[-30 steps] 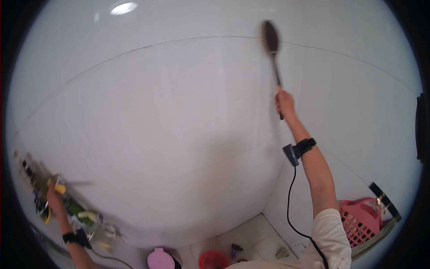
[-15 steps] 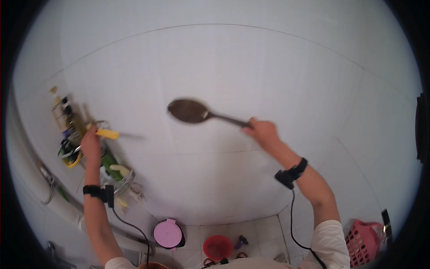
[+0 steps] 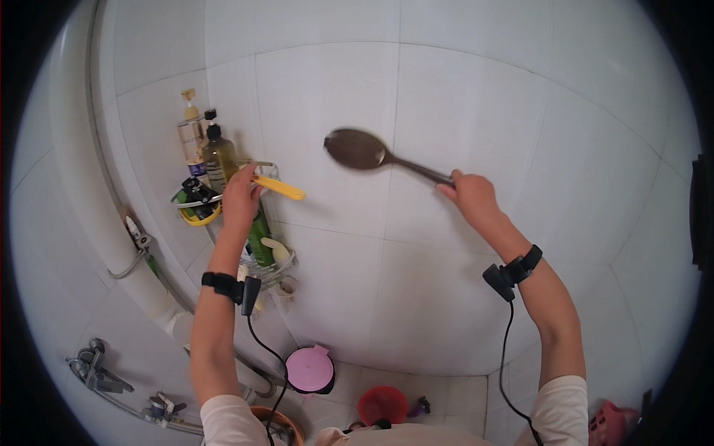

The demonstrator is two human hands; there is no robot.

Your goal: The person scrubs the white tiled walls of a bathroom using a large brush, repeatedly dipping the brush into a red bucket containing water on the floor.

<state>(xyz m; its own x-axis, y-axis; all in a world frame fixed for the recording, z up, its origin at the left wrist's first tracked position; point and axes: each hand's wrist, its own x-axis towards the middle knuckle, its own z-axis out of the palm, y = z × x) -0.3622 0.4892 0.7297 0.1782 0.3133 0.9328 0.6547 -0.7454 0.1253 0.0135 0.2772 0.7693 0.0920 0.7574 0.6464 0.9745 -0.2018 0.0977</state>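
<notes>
Pink-lidded container (image 3: 310,369) near red basin (image 3: 383,405) — both on floor (image 3: 461,407); white pipe (image 3: 91,189) at left

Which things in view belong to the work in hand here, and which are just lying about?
Seems to belong:
Long-handled brush, held in the right hand
Yellow handle, at the left hand; grip unclear

Seems just lying about:
Pale pump bottle and dark-capped bottle
Green bottle, lower down
Round pink lid
Red basin
Pink basket

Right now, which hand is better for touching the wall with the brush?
Probably the right hand: it grips the brown brush in front of the wall. The left hand is by the yellow handle and bottles.
</notes>
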